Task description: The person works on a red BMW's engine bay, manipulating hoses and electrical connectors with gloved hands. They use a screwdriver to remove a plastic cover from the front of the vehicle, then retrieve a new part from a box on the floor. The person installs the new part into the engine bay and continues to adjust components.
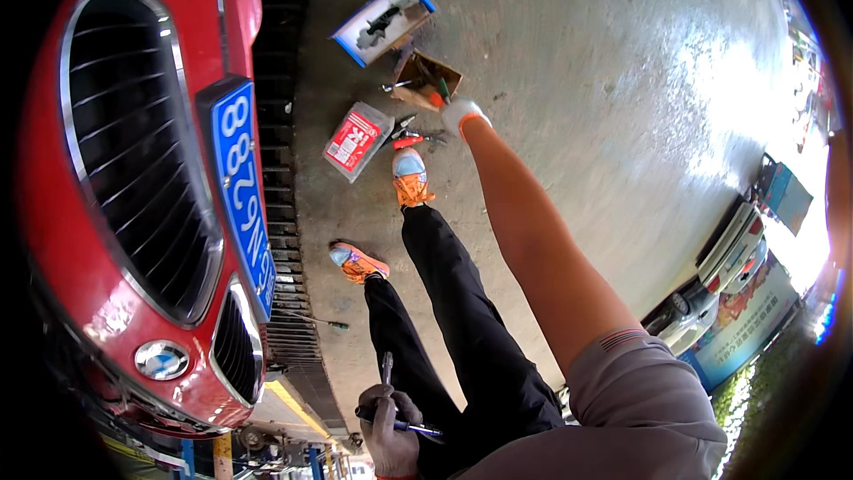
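My right hand (464,115), in a white glove with an orange cuff, reaches down to the near right corner of an open cardboard box (432,69). Its fingers appear curled round a tool's green handle (444,89); the rest of that tool is not clear. An orange handle (435,100) and a shiny metal tool (398,84) lie at the box. Low in the view, my gloved left hand (391,440) is closed on a metal ratchet-like tool (387,369). A slim dark shaft (418,428) also crosses that hand; its kind is unclear.
A blue-edged box (384,22) lies beyond the cardboard one. A clear plastic case with a red label (357,142) and several loose hand tools (409,135) lie near my shoe (410,178). A red car (115,338) stands left, past a floor grate (283,169). A green-tipped screwdriver (338,326) lies beside it.
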{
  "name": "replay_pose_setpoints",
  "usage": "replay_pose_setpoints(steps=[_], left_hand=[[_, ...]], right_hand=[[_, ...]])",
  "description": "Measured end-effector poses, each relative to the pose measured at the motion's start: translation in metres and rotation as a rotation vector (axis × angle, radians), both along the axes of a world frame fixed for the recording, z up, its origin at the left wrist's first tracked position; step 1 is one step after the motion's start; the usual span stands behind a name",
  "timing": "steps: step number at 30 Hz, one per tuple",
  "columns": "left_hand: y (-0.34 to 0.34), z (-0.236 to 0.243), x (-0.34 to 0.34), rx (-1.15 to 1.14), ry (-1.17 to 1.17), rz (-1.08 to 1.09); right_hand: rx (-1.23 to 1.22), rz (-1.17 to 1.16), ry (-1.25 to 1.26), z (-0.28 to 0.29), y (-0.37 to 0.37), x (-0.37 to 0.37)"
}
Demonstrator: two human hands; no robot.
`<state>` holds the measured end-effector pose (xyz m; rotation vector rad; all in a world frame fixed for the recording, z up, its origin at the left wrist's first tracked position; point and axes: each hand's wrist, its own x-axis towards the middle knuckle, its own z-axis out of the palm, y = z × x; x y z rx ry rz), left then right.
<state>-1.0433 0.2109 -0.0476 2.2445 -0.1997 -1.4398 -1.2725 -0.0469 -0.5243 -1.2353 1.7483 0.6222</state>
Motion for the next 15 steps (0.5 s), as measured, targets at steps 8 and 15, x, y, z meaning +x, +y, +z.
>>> replay_pose_setpoints(steps=[8, 15], left_hand=[[0.001, -0.02, 0.001, 0.161, -0.033, -0.284], [-0.016, -0.027, 0.007, 0.01, -0.211, -0.66]], right_hand=[[-0.042, -0.073, 0.095, -0.044, -0.006, 0.002], [-0.066, -0.03, 0.048, -0.029, -0.012, -0.009]])
